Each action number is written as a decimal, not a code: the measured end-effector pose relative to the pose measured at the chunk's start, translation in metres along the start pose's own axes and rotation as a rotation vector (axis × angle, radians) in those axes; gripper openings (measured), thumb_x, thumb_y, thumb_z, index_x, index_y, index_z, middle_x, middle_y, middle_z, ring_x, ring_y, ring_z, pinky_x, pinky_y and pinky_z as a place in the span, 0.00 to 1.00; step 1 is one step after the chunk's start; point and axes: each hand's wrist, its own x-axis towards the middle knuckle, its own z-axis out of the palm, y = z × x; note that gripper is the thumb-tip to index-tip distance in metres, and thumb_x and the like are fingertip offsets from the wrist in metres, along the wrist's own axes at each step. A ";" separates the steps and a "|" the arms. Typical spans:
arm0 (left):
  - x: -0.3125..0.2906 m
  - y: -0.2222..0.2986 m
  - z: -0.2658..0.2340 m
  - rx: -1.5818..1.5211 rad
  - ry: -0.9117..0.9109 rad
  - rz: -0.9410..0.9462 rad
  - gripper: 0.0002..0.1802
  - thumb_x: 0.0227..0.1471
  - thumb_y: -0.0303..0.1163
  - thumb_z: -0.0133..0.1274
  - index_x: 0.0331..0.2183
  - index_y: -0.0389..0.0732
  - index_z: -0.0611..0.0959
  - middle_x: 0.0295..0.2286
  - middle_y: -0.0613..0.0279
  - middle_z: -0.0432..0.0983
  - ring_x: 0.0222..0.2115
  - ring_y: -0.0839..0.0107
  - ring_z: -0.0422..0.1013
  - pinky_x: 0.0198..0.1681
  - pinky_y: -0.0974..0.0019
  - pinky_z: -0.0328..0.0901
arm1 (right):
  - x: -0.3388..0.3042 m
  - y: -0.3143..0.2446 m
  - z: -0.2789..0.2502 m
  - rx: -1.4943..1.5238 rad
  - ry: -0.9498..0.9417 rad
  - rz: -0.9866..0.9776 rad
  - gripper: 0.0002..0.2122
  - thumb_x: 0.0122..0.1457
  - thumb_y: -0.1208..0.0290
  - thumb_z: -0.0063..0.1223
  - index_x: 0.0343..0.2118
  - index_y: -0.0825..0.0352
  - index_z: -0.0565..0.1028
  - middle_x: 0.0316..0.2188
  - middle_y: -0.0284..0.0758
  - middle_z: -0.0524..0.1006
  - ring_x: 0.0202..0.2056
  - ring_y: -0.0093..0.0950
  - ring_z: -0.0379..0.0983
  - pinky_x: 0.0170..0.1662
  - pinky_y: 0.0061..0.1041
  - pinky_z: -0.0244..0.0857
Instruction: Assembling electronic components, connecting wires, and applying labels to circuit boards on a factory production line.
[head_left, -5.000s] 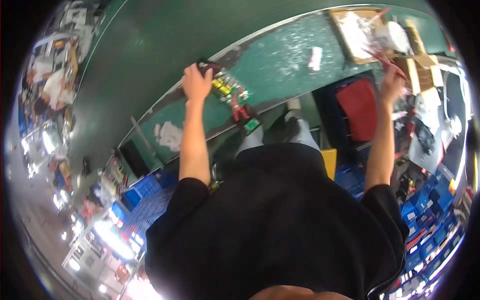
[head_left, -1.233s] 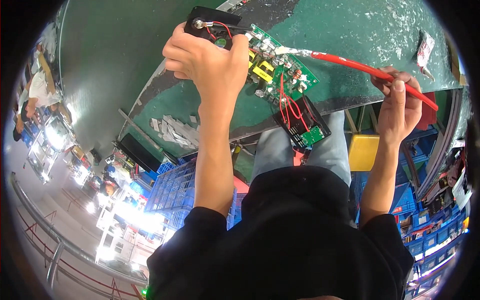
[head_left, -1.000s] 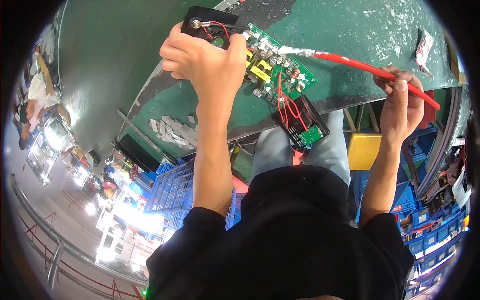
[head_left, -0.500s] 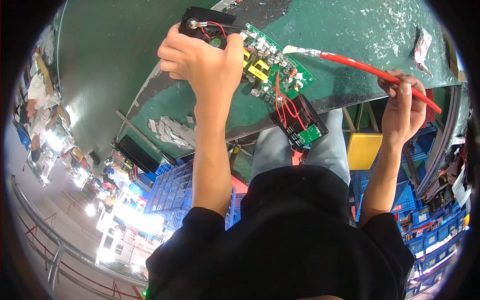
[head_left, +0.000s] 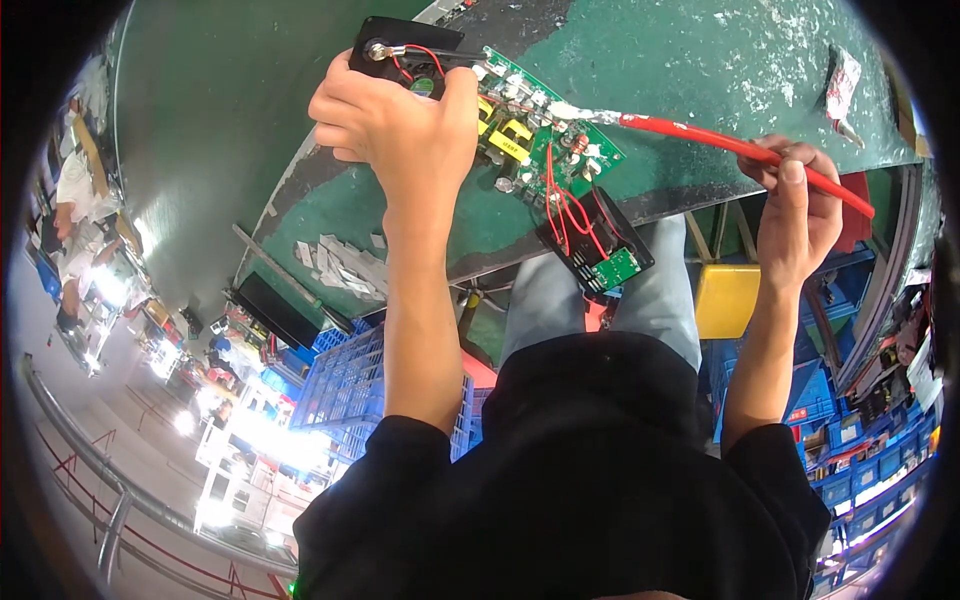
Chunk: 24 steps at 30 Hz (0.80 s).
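My left hand (head_left: pixel 415 125) is closed on a black end panel (head_left: pixel 425 35) at the far edge of a green circuit board (head_left: pixel 606 158). The panel has a metal terminal and a red wire. Yellow transformers (head_left: pixel 512 141) and other parts, some with white blobs, cover the board. Red wires (head_left: pixel 565 215) run from it to a second black panel (head_left: pixel 605 230) with a small green board (head_left: pixel 618 266), overhanging the table's near edge. My right hand (head_left: pixel 800 205) grips a slim red-handled brush (head_left: pixel 700 134). Its white-coated tip is at the board's right part; whether it touches cannot be made out.
The green worktable (head_left: pixel 700 60) has worn, white-specked paint. A crumpled tube (head_left: pixel 842 90) lies at its right, and pale strips (head_left: pixel 343 265) are piled at the left. Below are a yellow bin (head_left: pixel 727 300) and blue crates (head_left: pixel 345 380).
My right hand has moved the brush leftward and slightly down, bringing its tip over the board's components. My left hand and the board have shifted slightly left.
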 end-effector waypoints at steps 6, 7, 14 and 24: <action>-0.001 -0.004 0.002 0.007 0.013 0.009 0.40 0.33 0.41 0.57 0.46 0.30 0.62 0.39 0.44 0.55 0.41 0.51 0.52 0.44 0.49 0.52 | -0.002 0.001 -0.002 0.054 0.027 -0.026 0.07 0.63 0.77 0.42 0.41 0.74 0.68 0.39 0.49 0.73 0.39 0.36 0.75 0.44 0.33 0.74; -0.001 -0.003 0.001 0.001 0.003 0.008 0.40 0.33 0.41 0.57 0.46 0.30 0.62 0.39 0.44 0.55 0.40 0.52 0.52 0.44 0.49 0.52 | -0.004 0.001 0.002 0.026 0.033 -0.007 0.07 0.63 0.77 0.42 0.41 0.74 0.68 0.39 0.49 0.73 0.39 0.36 0.75 0.44 0.33 0.74; 0.000 0.000 -0.001 0.013 -0.001 0.005 0.39 0.34 0.42 0.57 0.46 0.30 0.62 0.38 0.44 0.56 0.41 0.52 0.52 0.44 0.50 0.52 | 0.003 0.001 -0.001 0.102 0.013 0.013 0.07 0.63 0.77 0.43 0.41 0.74 0.68 0.39 0.49 0.73 0.38 0.36 0.75 0.43 0.32 0.73; 0.006 0.001 -0.006 0.162 -0.036 -0.023 0.47 0.34 0.50 0.63 0.52 0.35 0.63 0.44 0.43 0.59 0.46 0.46 0.56 0.47 0.43 0.54 | 0.000 -0.049 -0.028 0.231 0.344 -0.098 0.05 0.61 0.76 0.49 0.37 0.71 0.70 0.34 0.41 0.74 0.34 0.30 0.74 0.42 0.28 0.71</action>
